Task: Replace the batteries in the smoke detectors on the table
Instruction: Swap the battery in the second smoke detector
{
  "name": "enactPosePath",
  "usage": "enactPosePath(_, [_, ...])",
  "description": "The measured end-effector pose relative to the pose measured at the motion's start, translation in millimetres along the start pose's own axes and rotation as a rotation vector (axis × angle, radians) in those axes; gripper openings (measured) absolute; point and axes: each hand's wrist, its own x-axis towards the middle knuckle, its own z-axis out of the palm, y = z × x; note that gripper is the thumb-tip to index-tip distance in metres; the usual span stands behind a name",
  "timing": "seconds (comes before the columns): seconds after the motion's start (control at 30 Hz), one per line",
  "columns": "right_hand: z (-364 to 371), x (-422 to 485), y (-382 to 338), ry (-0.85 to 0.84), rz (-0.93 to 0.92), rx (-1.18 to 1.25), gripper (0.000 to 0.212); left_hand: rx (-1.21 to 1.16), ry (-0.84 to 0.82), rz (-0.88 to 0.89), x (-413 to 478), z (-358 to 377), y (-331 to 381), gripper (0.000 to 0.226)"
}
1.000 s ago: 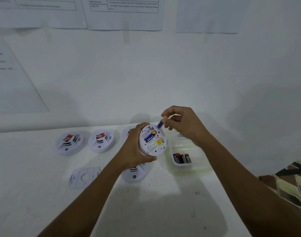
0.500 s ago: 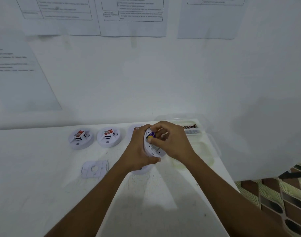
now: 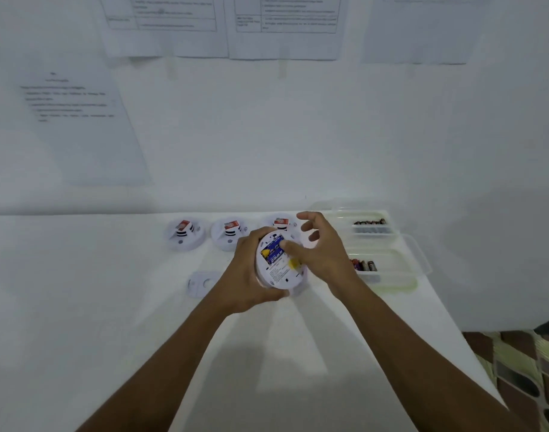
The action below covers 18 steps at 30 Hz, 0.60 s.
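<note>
My left hand (image 3: 246, 269) grips a white round smoke detector (image 3: 277, 269) above the table, its back turned toward me. Blue batteries (image 3: 274, 251) sit in its open compartment. My right hand (image 3: 321, 254) presses its thumb on the batteries while the other fingers spread loosely above. Three more smoke detectors stand in a row at the back: the left detector (image 3: 183, 234), the middle detector (image 3: 229, 233) and the right detector (image 3: 282, 222), which is partly hidden behind my hands. A white mounting plate (image 3: 201, 283) lies flat left of my left wrist.
Two clear plastic trays sit at the right: the far tray (image 3: 371, 233) and the near tray (image 3: 388, 272), each holding several batteries. The white table (image 3: 80, 307) ends at a right edge near the patterned floor (image 3: 522, 369). Papers hang on the wall behind.
My right hand carried a blue battery to the detector and pushed it into the compartment. Its fingers have now spread open, with only the thumb still pressing. The camera tilted and shifted.
</note>
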Motion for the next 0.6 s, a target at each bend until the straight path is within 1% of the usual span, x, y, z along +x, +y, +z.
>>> enactPosePath(0.07, [15,-2,-2,-0.008,-0.074,-0.037,0.038,0.032,0.027,-0.007,-15,-26,-10,0.098])
enactPosePath(0.13, [34,-4,-2,-0.062,-0.135,-0.093,0.027,0.041,0.073,-0.030,-29,-57,-24,0.104])
enactPosePath(0.23, [67,-10,3,-0.171,-0.250,-0.262,0.022,0.063,0.106,-0.081,-49,-102,-41,0.108])
enactPosePath(0.3, [88,-12,8,-0.265,-0.297,-0.386,0.026,0.094,0.121,-0.102,-59,-126,-51,0.110])
enactPosePath(0.4, [119,-10,12,-0.414,-0.373,-0.601,0.038,0.093,0.131,-0.110,-72,-152,-64,0.109])
enactPosePath(0.5, [143,-9,8,-0.505,-0.365,-0.654,0.052,0.087,0.119,-0.099,-81,-166,-72,0.107])
enactPosePath(0.6, [153,-8,4,-0.537,-0.362,-0.704,0.058,0.086,0.096,-0.073,-85,-176,-78,0.104])
